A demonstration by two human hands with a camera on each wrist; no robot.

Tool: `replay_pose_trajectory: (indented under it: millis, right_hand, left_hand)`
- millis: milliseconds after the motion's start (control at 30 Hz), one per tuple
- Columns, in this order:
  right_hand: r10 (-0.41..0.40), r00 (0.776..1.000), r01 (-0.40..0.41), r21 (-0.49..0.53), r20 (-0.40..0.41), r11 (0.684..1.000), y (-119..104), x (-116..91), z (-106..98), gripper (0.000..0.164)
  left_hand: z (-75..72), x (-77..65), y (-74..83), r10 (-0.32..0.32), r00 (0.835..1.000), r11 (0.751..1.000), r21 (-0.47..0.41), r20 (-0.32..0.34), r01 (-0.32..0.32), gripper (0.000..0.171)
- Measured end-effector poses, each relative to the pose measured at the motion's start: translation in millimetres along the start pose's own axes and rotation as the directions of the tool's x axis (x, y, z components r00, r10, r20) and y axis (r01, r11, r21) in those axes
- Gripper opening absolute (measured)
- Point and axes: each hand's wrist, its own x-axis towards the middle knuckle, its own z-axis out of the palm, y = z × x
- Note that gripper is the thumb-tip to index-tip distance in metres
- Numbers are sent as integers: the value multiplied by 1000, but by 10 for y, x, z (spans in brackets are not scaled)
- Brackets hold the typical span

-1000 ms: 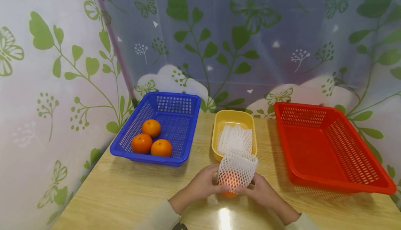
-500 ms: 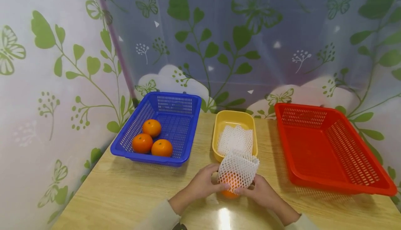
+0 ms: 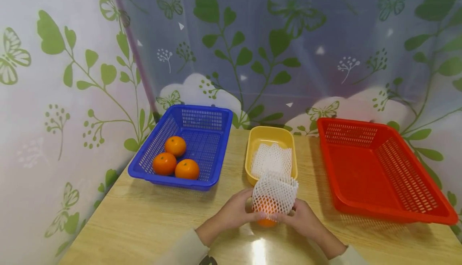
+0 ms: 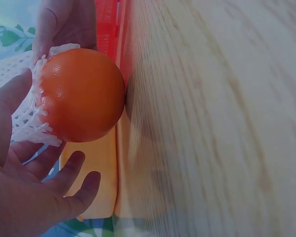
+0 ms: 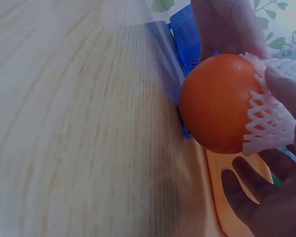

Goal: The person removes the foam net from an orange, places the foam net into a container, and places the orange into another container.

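A white foam fruit net [image 3: 277,189] covers the upper part of an orange [image 4: 86,96] near the table's front middle. The left hand [image 3: 236,212] pinches the net's left side, thumb at the front. From the other side the right hand [image 3: 306,220] grips the net the same way, and the two thumbs nearly meet. In both wrist views the orange's bare lower part bulges out of the net's mouth, close to the tabletop. The net's far end stands up loose above the fruit. Several fingers behind the net are hidden in the head view.
Just behind the hands, a yellow tub [image 3: 270,132] holds more white foam nets [image 3: 270,160]. At the left, a blue basket [image 3: 173,181] contains three oranges [image 3: 187,169]. A red basket [image 3: 355,177] stands on the right. A patterned curtain [image 3: 234,56] closes off the table's back.
Hands, net and orange keep almost the same place and pose. Only a very slight shift of the whole head view shows.
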Motion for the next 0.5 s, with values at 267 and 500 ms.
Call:
replay_pose_trajectory:
  millis: [267,500]
  right_hand:
    - [13,1000,-13,23,21,1000,-3,6,13,52]
    - [-10,998,7,52,55,999,26,25,27,58]
  left_hand:
    - [1,5,-22,-9,1000,1000,11,4,9,59]
    - [-16,-5,-12,-48,999,999,-5,-10,48,54]
